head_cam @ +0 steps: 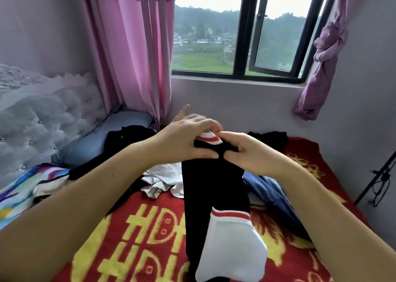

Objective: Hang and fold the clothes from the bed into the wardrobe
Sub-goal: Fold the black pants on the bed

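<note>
Both hands pinch the black garment's top edge above the bed.

My left hand [184, 140] and right hand [246, 151] each clamp the black garment [212, 187], which hangs over the red blanket [132, 234]. I should keep the edge level so its white panel drops straight. The blanket's yellow letters look like "HD"; the rest is unclear.

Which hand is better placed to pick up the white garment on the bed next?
Left, probably. The white garment lies just below the left hand, on that side of the held black garment. The right hand would have to cross over it. Both hands grip it now, so one must let go first.
</note>
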The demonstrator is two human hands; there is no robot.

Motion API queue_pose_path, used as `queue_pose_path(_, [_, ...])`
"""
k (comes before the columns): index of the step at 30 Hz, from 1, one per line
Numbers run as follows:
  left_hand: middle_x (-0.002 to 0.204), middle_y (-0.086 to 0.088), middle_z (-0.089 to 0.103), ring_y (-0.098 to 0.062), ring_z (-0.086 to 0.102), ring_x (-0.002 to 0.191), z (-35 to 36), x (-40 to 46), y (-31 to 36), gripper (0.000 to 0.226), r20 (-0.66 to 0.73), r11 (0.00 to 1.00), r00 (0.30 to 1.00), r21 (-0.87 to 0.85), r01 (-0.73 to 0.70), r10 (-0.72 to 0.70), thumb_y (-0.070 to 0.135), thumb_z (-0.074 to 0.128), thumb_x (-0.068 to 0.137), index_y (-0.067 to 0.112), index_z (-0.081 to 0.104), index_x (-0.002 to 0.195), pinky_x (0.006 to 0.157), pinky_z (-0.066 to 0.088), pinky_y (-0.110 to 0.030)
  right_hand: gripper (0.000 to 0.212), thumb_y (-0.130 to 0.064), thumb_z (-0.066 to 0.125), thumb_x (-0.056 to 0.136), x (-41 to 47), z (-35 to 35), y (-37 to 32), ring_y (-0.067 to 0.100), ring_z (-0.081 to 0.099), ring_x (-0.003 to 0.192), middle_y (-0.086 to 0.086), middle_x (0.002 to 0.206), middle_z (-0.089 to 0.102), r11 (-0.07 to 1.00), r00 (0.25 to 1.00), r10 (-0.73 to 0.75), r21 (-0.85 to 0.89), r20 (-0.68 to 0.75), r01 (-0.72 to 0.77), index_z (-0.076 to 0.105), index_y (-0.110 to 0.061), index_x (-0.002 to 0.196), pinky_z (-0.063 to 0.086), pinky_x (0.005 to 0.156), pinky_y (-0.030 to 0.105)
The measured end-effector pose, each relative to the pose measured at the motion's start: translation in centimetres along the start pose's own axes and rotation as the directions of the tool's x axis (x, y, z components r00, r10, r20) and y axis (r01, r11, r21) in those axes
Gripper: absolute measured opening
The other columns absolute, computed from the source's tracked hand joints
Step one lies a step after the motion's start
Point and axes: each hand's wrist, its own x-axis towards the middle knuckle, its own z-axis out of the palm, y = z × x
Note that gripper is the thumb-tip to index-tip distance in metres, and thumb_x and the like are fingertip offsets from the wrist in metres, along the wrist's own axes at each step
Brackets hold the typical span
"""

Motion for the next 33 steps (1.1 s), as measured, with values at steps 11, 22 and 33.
queue_pose_path(11, [0.067, 0.023, 0.065, 0.01, 0.058, 0.065, -2.1, 1.6, -0.1, 0.014, 0.204, 0.951, 0.964, -0.218, 0.217, -0.173, 0.021, 0.072, 0.084, 0.034, 0.069, 0.083, 0.064, 0.04, -0.006, 0.006, -0.007, 0.05, 0.072, -2.0, 4.6, 9.3, 0.013, 0.042, 0.059, 0.001, 0.063, 0.047, 0.937, 0.937, 0.347, 0.046, -0.037, -0.346, 0.056, -0.007, 0.075, 0.035, 0.059, 0.037])
queue_pose_path(22, [0.08, 0.01, 0.073, -0.007, 0.07, 0.076, -5.4, 0.8, -0.1, 0.01, 0.228, 0.915, 0.945, -0.276, 0.295, -0.236, 0.022, 0.071, 0.082, 0.032, 0.072, 0.085, 0.069, 0.051, -0.015, 0.013, -0.016, 0.068, 0.089, -4.4, 7.8, 11.8, 0.009, 0.066, 0.094, -0.006, 0.098, 0.071, 0.868, 0.947, 0.279, 0.381, 0.159, -0.319, 0.066, -0.021, 0.102, 0.049, 0.083, 0.023])
queue_pose_path(33, [0.048, 0.02, 0.054, 0.005, 0.052, 0.043, -9.0, -0.1, -1.1, 0.023, 0.101, 0.822, 0.939, -0.459, 0.338, -0.329, 0.029, 0.065, 0.071, 0.039, 0.066, 0.05, 0.047, 0.04, -0.007, 0.027, -0.033, 0.063, 0.089, -3.8, 8.7, 10.6, 0.014, 0.063, 0.085, 0.001, 0.096, 0.063, 0.896, 0.954, 0.228, 0.425, -0.195, -0.127, 0.05, -0.023, 0.11, 0.054, 0.072, 0.031])
